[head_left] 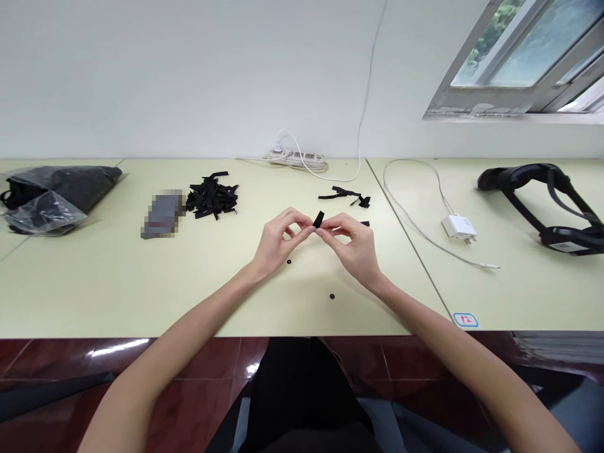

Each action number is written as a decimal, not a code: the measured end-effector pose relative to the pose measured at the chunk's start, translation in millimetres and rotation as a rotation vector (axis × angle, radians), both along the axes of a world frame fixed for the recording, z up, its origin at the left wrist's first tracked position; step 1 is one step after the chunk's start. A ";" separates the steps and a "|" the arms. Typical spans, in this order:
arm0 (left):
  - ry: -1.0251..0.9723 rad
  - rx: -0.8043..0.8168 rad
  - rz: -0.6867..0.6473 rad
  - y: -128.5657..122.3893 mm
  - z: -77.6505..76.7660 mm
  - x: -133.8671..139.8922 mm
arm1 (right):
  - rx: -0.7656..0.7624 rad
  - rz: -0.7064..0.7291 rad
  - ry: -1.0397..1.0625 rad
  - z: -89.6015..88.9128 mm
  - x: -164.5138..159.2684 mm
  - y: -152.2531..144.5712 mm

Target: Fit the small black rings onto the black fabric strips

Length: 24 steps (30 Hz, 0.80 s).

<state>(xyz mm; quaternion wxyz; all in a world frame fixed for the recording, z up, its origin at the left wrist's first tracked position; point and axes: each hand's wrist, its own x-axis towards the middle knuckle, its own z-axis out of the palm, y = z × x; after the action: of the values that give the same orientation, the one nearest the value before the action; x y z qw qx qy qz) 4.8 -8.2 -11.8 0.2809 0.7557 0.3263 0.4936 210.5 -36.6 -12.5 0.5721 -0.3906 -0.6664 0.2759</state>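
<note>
A short black fabric strip (pixel 319 219) is pinched between my two hands above the middle of the table. My left hand (pixel 285 239) grips its lower left side with thumb and fingertips. From the other side, the thumb and forefinger of my right hand (pixel 352 245) close on the strip. Below my left hand lies a small black ring-like piece (pixel 289 262). Nearer the table's front edge is a small round black disc (pixel 332 296). Part of another black piece (pixel 365 223) shows behind my right hand.
Black strips are heaped in a pile (pixel 212 196) at left, beside a blurred grey object (pixel 163 214) and a plastic bag (pixel 61 195). More strips (pixel 346 195) lie behind my hands. A power strip (pixel 297 158), charger (pixel 457 227) with cable, and black headset (pixel 542 207) are around.
</note>
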 end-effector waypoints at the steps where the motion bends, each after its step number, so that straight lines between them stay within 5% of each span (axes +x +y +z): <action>1: -0.002 -0.006 -0.006 -0.1 -0.6 0.1 | -0.003 0.003 0.002 -0.5 0.2 0.4; 5: -0.028 -0.098 -0.018 -1.9 1.5 2.8 | -0.011 0.010 -0.004 -1.3 0.7 1.8; 10: -0.224 -0.495 -0.112 0.1 7.3 5.5 | -0.009 0.060 -0.037 -1.0 1.3 4.2; 17: -0.417 -0.838 -0.226 -0.9 12.1 4.0 | 0.209 -0.044 -0.165 0.1 1.4 1.9; 24: -0.349 -0.737 -0.174 -1.9 7.4 7.8 | -0.235 0.125 0.059 2.5 -2.0 -0.7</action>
<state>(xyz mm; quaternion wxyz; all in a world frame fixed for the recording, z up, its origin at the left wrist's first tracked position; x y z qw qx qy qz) 12.6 -10.0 -4.4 0.6241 0.5344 0.3637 0.4389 208.6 -37.3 -10.0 0.5236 -0.4043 -0.6354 0.3983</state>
